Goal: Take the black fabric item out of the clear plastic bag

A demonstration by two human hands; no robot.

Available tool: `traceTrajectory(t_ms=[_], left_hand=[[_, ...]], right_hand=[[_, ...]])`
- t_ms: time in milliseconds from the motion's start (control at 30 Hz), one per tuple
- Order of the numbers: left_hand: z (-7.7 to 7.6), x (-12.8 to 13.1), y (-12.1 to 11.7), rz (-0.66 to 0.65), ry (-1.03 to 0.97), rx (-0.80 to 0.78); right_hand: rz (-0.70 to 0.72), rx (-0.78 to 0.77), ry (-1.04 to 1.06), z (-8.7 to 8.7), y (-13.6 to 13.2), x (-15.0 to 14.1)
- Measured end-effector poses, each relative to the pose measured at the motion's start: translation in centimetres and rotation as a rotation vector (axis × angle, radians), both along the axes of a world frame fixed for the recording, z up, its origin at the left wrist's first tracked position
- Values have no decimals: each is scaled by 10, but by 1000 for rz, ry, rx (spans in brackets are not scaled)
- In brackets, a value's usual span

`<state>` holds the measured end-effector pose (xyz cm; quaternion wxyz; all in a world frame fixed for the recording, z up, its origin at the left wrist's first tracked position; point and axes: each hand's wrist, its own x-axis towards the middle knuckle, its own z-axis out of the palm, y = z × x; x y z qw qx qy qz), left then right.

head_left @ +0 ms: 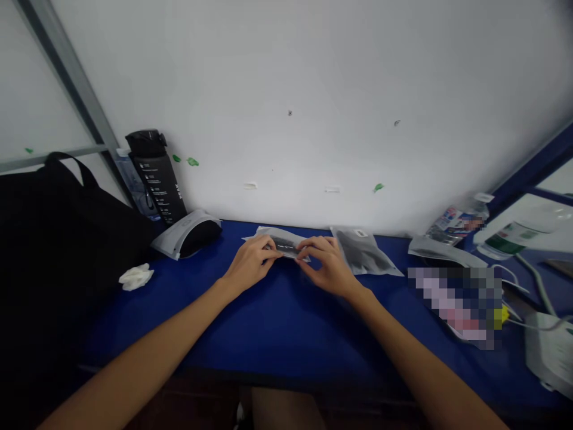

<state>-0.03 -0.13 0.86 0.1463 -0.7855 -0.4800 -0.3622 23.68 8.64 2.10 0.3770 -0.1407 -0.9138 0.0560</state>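
Note:
My left hand (250, 261) and my right hand (320, 266) meet at the far part of the blue table top (286, 322). Both pinch a flat translucent grey zip bag (283, 243) with a dark item inside. Beyond my right hand lies a similar grey bag (363, 252), also holding something dark, close to my fingers. Beyond my left hand, a zip bag with a black item (187, 235) rests against the wall.
A black water bottle (156, 176) stands by the wall, beside a large black bag (58, 239) at the left. A crumpled white tissue (135, 276) lies near it. At the right are more packets, a pixelated packet (456, 304), and a white box with a cable (548, 352).

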Motion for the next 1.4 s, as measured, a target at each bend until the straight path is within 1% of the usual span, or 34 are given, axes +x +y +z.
traceTrajectory(t_ms=[567, 767, 833, 967, 1200, 1400], left_hand=[[-1, 0, 1, 13, 36, -10], [0, 2, 2, -7, -25, 10], [0, 3, 1, -31, -33, 5], [1, 6, 0, -74, -14, -9], [-1, 6, 0, -79, -28, 1], [0, 6, 0, -95, 20, 32]], right_hand=[[-5, -13, -25, 1, -2, 0], [4, -15, -17, 1, -3, -1], [-2, -18, -22, 1, -3, -1], [-9, -18, -26, 0, -3, -1], [-9, -19, -27, 0, -3, -1], [-4, -18, -28, -1, -3, -1]])
